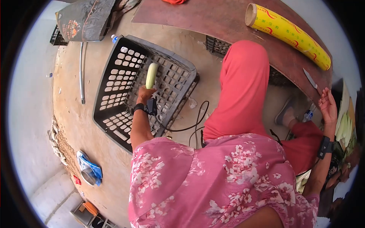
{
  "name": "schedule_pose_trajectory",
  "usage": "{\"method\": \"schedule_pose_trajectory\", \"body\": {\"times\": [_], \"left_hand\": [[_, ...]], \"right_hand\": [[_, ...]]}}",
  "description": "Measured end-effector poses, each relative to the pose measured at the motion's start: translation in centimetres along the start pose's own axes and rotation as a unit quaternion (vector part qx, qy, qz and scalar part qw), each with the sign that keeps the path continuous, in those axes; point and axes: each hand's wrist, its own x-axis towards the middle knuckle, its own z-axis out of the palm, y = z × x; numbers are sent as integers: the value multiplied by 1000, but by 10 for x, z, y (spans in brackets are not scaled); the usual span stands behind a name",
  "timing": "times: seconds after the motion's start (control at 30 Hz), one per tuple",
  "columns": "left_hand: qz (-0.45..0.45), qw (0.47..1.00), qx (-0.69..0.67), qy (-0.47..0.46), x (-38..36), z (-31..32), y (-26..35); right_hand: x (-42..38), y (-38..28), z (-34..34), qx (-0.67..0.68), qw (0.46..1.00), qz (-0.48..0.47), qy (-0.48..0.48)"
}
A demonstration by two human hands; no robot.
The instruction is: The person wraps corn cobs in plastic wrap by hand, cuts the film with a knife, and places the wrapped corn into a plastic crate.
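My left hand [144, 93] reaches down into a black plastic crate [103, 76] and is closed around the lower end of a long pale green vegetable [151, 75], which looks like an ear of corn in its inner husk. The crate's slotted floor shows around it. Over on the right, my right hand [327, 106] is open, its fingers spread and slightly curled, with nothing in them. Right by its fingertips a knife [310, 78] lies at the edge of the dark red tabletop [213, 17].
A yellow roll of plastic wrap [289, 36] rests on the tabletop. More pale green vegetables [345, 129] are heaped at the far right. A metal pole [81, 72] and a blue-and-white bag [89, 167] lie on the floor at left. A black cable [182, 130] runs from my left wrist.
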Motion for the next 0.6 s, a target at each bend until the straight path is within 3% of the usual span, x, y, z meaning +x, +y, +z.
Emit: {"method": "schedule_pose_trajectory", "body": {"times": [0.07, 0.2, 0.3, 0.47, 0.5, 0.6], "left_hand": [[45, 998, 42, 6, 2, 4, -7], [6, 1000, 6, -23, -4, 31, -30], [58, 974, 217, -18, 11, 29, -52], [-52, 942, 326, 63, -19, 23, -70], [-63, 937, 337, 70, -20, 18, -84], [61, 930, 357, 56, 24, -11, -193]], "right_hand": [[1, -3, -11, -3, 1000, -1, 6], [-12, -23, -43, -3, 1000, 0, -5], [-10, -28, -34, -6, 1000, 0, -18], [-10, -32, -23, -8, 1000, -3, -30], [-7, -32, -25, -11, 999, -5, -35], [-1, -30, -17, -15, 999, -11, -42]]}}
